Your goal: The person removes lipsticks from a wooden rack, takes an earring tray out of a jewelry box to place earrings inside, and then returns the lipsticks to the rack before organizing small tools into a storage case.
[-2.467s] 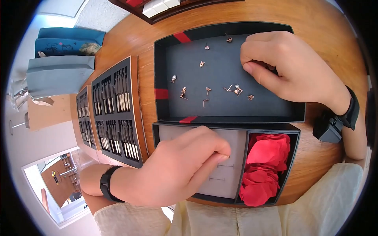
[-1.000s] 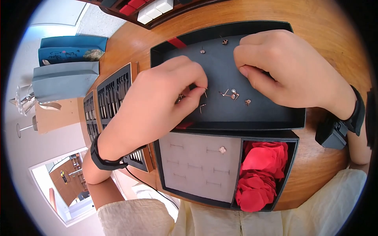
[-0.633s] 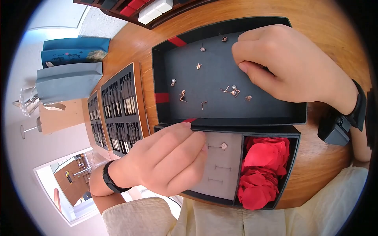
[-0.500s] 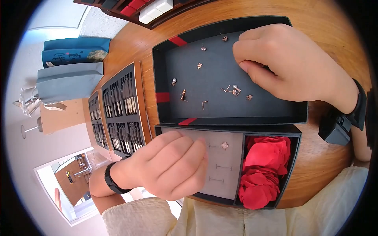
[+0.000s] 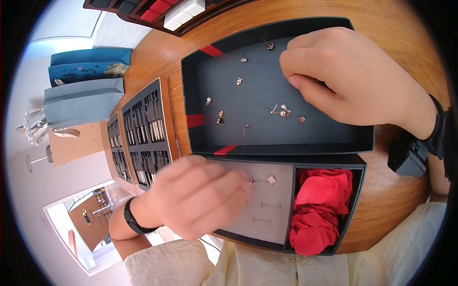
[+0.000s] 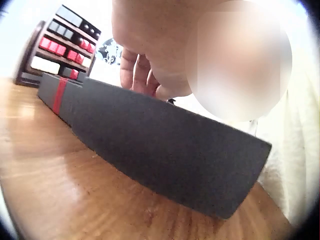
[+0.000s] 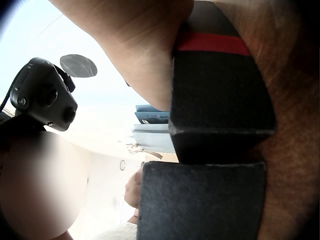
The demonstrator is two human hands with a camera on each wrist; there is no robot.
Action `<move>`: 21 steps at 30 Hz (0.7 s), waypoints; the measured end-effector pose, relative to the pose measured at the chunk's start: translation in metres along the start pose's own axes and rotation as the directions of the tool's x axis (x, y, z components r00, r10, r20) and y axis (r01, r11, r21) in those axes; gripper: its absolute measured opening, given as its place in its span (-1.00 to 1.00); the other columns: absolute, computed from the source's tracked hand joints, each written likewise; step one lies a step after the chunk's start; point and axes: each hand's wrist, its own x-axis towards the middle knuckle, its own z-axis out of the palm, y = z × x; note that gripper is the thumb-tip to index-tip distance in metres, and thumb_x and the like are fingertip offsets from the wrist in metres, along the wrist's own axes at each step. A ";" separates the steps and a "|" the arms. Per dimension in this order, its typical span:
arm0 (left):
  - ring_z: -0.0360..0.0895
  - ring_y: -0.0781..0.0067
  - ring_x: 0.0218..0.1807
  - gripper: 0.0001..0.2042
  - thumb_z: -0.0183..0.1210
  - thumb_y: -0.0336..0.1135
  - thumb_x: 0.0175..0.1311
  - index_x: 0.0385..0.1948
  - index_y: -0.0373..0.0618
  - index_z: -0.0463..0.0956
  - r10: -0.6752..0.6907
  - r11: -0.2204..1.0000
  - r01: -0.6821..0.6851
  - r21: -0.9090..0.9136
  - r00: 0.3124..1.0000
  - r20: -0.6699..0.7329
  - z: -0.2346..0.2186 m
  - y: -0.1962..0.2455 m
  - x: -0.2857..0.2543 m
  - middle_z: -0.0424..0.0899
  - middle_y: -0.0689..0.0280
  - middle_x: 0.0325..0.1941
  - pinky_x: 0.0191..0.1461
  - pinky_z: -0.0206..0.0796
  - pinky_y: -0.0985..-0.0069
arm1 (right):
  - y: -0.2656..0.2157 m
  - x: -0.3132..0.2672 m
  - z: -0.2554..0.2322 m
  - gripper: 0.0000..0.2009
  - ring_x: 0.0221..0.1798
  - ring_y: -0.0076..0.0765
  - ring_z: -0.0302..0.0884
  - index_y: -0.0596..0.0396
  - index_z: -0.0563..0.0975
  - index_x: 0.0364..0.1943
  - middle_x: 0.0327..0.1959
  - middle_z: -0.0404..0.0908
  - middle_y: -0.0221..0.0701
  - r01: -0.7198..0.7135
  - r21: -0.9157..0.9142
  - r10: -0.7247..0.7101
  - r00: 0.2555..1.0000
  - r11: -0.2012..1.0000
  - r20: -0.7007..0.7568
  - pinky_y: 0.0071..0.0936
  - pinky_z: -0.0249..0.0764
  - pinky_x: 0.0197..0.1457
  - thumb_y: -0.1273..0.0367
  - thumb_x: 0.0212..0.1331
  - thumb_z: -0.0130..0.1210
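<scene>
My left hand (image 5: 200, 198), blurred with movement, is low over the grey slotted pad (image 5: 274, 233) of a black box. Right beside its fingertips an earring (image 5: 252, 181) sits at a pad slot, and a flower-shaped earring (image 5: 271, 179) sits at the same slot's right end. In the left wrist view the fingers (image 6: 141, 75) hang behind a box wall, tips hidden. My right hand (image 5: 353, 76) hovers over the right side of a dark tray (image 5: 267, 133), fingers curled and thumb against the forefinger; I cannot tell whether it pinches anything. Several earrings (image 5: 284, 112) lie scattered in the tray.
Red paper flowers (image 5: 319, 205) fill the box's right compartment. Left of the tray stand cases of dark, gold-tipped pieces (image 5: 145, 128), with paper bags (image 5: 83, 97) beyond. A rack of small boxes (image 5: 183, 14) is at the back. The wooden table (image 5: 396, 47) surrounds the tray.
My left hand went from the pad into the tray, pinched an earring there and returned to the pad. An earring now shows beside the flower-shaped one. The right hand stayed nearly still.
</scene>
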 end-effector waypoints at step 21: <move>0.58 0.24 -0.32 -0.90 0.26 -0.56 0.14 -0.35 -0.18 0.55 -0.404 0.880 0.429 -0.204 0.902 0.156 0.006 -0.051 0.031 0.60 0.22 -0.34 -0.26 0.41 0.47 | 0.002 0.001 -0.001 -0.94 -0.34 0.07 0.47 0.23 0.46 -0.44 -0.49 0.45 -0.15 0.020 0.024 -0.020 1.000 1.000 0.015 -0.15 0.39 -0.28 0.54 0.01 0.09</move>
